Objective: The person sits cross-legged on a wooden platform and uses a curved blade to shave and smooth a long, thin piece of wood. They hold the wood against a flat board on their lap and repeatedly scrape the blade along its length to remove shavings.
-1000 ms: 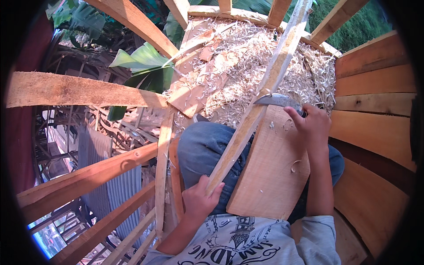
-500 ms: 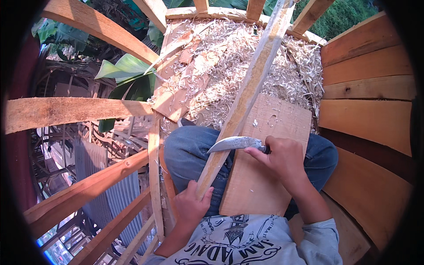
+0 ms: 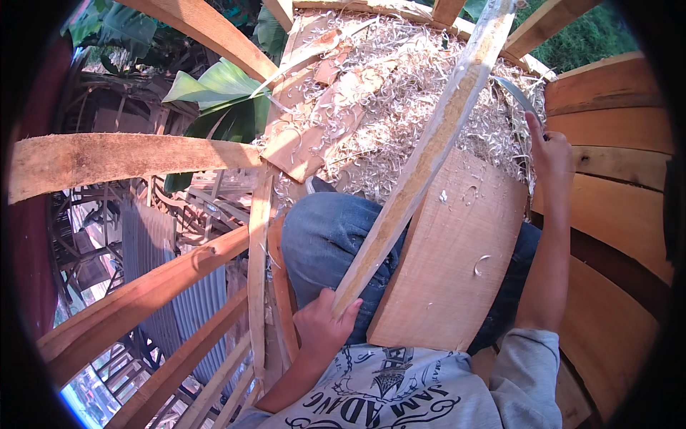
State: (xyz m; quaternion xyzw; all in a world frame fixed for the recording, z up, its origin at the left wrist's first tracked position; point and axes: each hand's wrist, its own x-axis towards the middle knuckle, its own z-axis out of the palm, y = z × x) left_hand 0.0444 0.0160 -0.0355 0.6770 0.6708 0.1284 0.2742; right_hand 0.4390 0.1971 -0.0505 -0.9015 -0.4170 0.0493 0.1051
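Observation:
My left hand (image 3: 325,320) is closed round the near end of a long wooden strip (image 3: 421,161), which slants away to the upper right. At the far right my right hand (image 3: 551,146) grips the dark handle of a curved knife (image 3: 516,94). The blade stands to the right of the strip and apart from it, over the shavings. A flat wooden board (image 3: 457,264) rests across my lap, under and to the right of the strip, with a few curls of wood on it.
Pale wood shavings (image 3: 414,86) cover the floor ahead of my knees, with flat wood pieces (image 3: 293,154) among them. Slatted wooden rails (image 3: 136,161) stand on the left, and a plank wall (image 3: 614,204) on the right. A large green leaf (image 3: 221,89) pokes in between the rails.
My right hand has carried the knife from across the strip's near part out to the far right. A new curl lies on the board. My left hand keeps its hold on the strip.

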